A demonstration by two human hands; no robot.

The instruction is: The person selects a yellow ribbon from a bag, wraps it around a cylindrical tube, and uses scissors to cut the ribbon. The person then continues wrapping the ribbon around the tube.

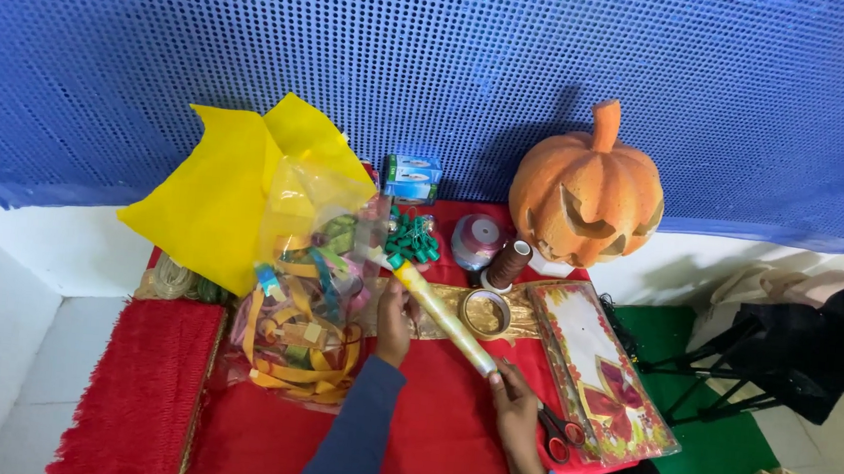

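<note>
A long roll of clear, gold-patterned wrap [441, 318] lies slanted above the red table [428, 435], held at both ends. My left hand [394, 322] grips its upper part beside a clear bag of coloured ribbons [303, 308]. My right hand [514, 412] holds the roll's lower end, next to red-handled scissors [557, 433]. Both arms wear blue sleeves.
An orange carved pumpkin [589, 189] stands at the back right. Yellow paper [233, 184], green clips [412, 238], thread spools [507, 263], a tape ring [486, 313], a floral card [601, 373] and red fringed cloth [139, 386] crowd the table. A blue perforated wall rises behind.
</note>
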